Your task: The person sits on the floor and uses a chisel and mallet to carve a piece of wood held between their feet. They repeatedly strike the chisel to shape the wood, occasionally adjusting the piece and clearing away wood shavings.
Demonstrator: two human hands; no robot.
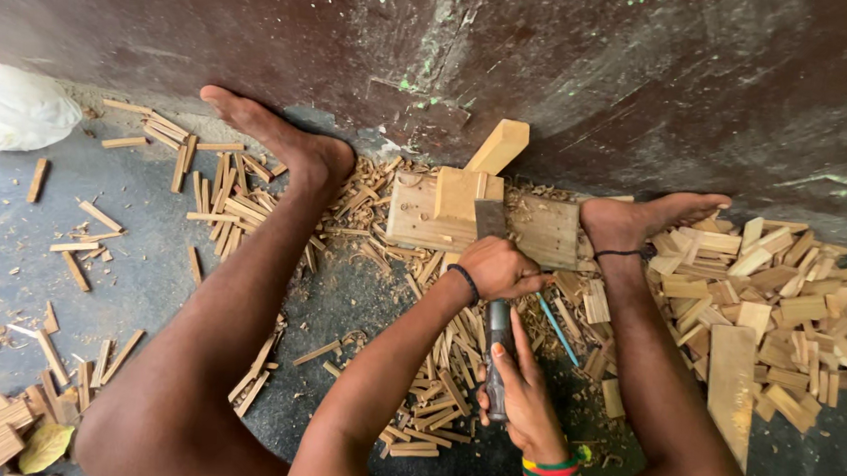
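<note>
The person sits on the floor [136, 283] with legs spread, feet braced near a dark wall [564, 73]. Between the feet lies a flat wooden board [547, 234], pale and scuffed, and on it stands a small light block [459, 194], upright, its grain running lengthwise. A second block [499, 146] leans against the wall just behind it. The left hand [496, 267] is curled shut at the block's near edge; what it pinches is hidden under the knuckles. The right hand [523, 395] is wrapped closed around the dark handle of a cleaver [498, 346], whose grey blade shows against the block above the left hand. Thin split sticks [436, 381] lie heaped all around, thicker offcuts [773, 301] to the right. The blade's edge is hard to make out, and the knees are cut off below
</note>
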